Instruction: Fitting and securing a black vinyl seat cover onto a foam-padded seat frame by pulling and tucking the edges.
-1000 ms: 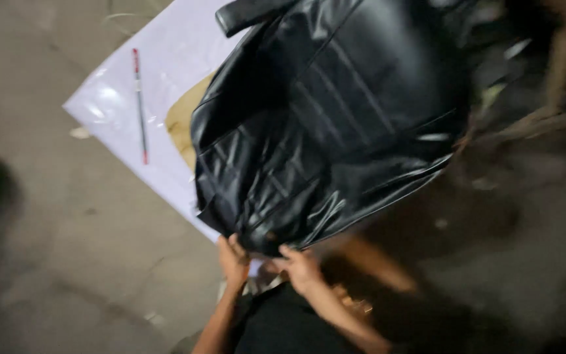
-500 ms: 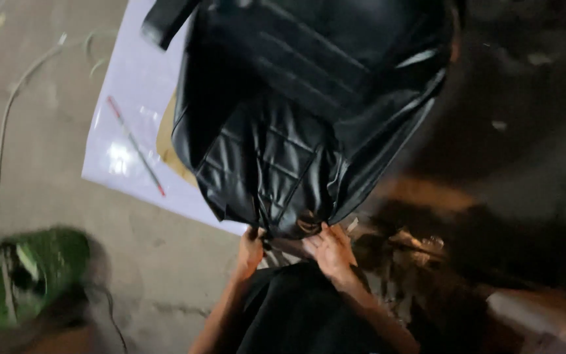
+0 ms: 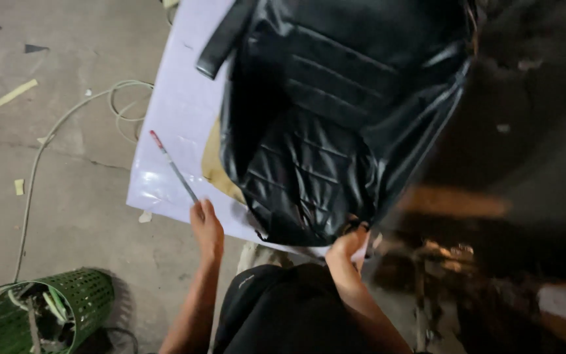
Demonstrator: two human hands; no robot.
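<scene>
My right hand [image 3: 343, 252] has its grip closed on the black seat cover's [image 3: 335, 124] lower edge; my left hand [image 3: 207, 226] touches the thin rod [image 3: 174, 167], grip unclear

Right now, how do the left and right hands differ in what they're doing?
The left hand is at the near end of the thin red-tipped rod on the white sheet; the right hand grips the near edge of the black quilted cover. The left hand sits out over the sheet, clear of the cover; the right hand is tucked under the cover's edge. Both reach forward from the body.
</scene>
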